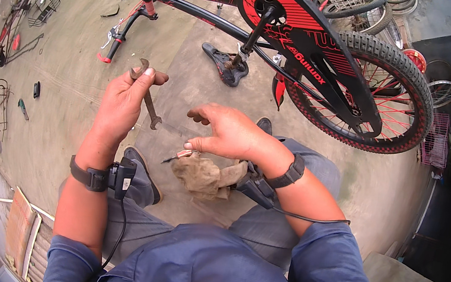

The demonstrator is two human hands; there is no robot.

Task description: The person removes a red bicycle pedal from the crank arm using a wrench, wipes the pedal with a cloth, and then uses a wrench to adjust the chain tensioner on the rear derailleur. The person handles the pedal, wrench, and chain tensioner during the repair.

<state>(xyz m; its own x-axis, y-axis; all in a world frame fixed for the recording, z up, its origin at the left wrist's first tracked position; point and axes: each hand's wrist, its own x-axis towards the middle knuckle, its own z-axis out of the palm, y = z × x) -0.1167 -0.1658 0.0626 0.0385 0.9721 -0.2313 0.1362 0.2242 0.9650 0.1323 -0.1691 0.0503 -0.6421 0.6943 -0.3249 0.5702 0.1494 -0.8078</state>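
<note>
My left hand (pixel 128 93) grips a rusty double open-ended wrench (pixel 150 106) between thumb and fingers, one jaw pointing up past the hand, the other down to the right. My right hand (pixel 227 132) is held palm inward with thumb and fingers apart. Below it lies a crumpled tan rag (pixel 199 176), with a small tool with a dark thin tip (pixel 176 155) showing at its upper edge. Ahead of both hands a black and red bicycle (pixel 287 50) stands upside down, its saddle (pixel 227 65) on the ground and its rear wheel (pixel 389 96) raised at right.
Near the left handlebar end lie a brake lever (pixel 113 35) and small parts. Farther left are a wire basket (pixel 46 5), a wire rack (pixel 0 105) and a green-handled tool (pixel 23 108). Tyres (pixel 369 13) pile up at the back, and a pink crate (pixel 437 139) stands right.
</note>
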